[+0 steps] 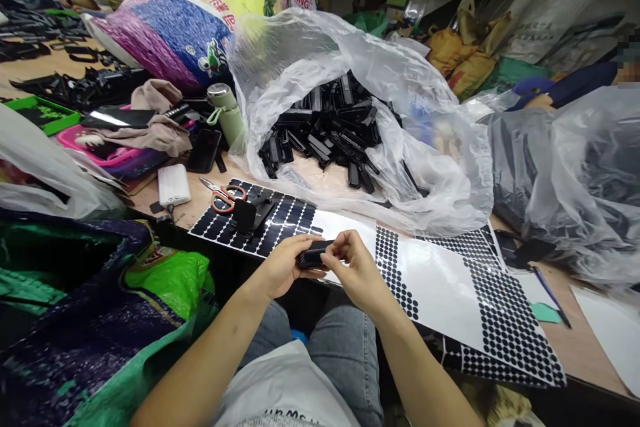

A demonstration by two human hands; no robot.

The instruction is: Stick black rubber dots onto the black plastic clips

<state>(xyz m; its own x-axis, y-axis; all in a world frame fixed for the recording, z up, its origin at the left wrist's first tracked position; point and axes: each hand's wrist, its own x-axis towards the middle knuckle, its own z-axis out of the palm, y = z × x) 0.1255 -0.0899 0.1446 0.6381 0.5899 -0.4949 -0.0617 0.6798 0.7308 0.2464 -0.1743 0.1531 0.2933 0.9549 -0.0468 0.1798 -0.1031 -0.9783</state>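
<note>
Over the table's front edge, my left hand (pixel 286 267) is closed around a small black plastic part (pixel 313 255). My right hand (pixel 353 265) pinches with thumb and forefinger at the part's right end; whether a small sticker is between the fingertips is hidden. Under and beyond the hands lie white sheets of round black stickers (pixel 505 307) and a sheet of larger black stickers (pixel 295 213). Many similar black parts (pixel 325 130) are heaped in an open clear plastic bag (pixel 450 167) behind them.
Orange-handled scissors (pixel 227 199) and a black phone stand (pixel 250 213) rest on the left sheet. Nearby are a white power bank (pixel 174 185), a phone (pixel 204 149) and a green bottle (pixel 225 113). A pen (pixel 553 297) lies right. Large sacks (pixel 190 27) stand behind.
</note>
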